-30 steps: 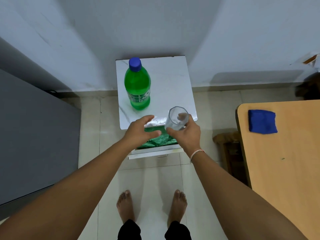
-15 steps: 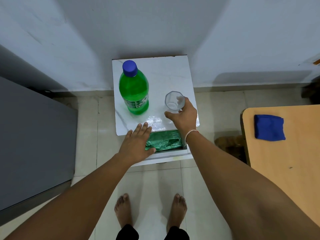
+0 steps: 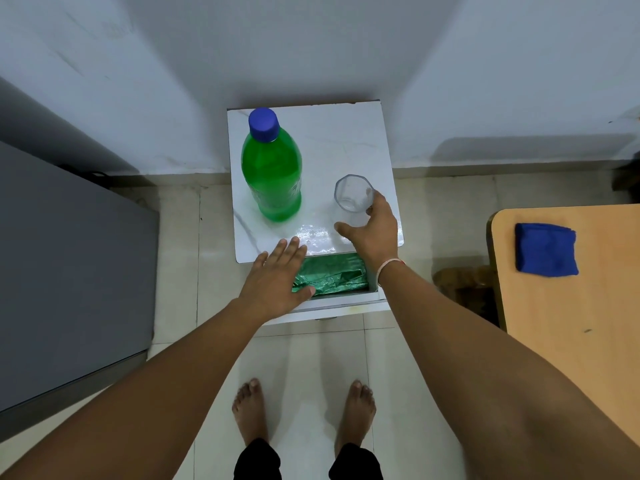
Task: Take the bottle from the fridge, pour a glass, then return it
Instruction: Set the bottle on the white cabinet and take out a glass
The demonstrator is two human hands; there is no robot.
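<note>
The right hand (image 3: 372, 233) is grasping the clear faceted drinking glass (image 3: 353, 197) on the white marble-patterned cabinet top (image 3: 346, 143). The left hand (image 3: 277, 282) is hovering flat, fingers extended, holding nothing. The capped green plastic bottle (image 3: 272, 174) is standing upright beside the glass.

Right hand (image 3: 375, 230) grips the glass (image 3: 353, 192) beside the capped green bottle (image 3: 272, 168); left hand (image 3: 277, 282) hovers flat.
</note>
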